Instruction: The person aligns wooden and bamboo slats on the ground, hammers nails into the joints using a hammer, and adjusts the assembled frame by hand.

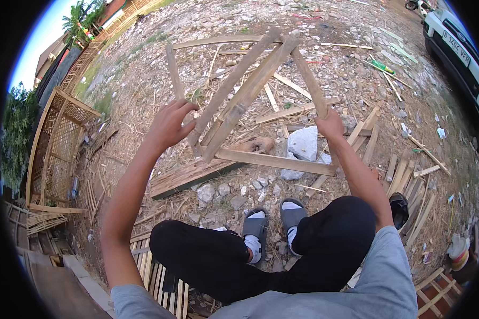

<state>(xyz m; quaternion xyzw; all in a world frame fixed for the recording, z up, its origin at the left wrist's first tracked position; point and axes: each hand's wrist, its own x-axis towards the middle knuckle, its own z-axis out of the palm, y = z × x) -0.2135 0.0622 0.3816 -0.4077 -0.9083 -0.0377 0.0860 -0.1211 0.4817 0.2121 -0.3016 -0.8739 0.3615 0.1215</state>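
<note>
A wooden frame of weathered slats stands before me, with diagonal slats crossing its middle and a front slat along its near side. My right hand is wrapped around the lower part of its right slat. At the left side, my left hand has its fingers and thumb spread, close to the lower ends of the diagonals and the left slat. Whether its fingertips touch the wood, I cannot tell. Under the frame lie a thick wooden beam and a large white stone.
Loose wood strips lie at my right, near a black object. Lattice panels stand at the far left. A white vehicle is parked at the upper right. Rubble and straw cover the ground; my sandals are below the frame.
</note>
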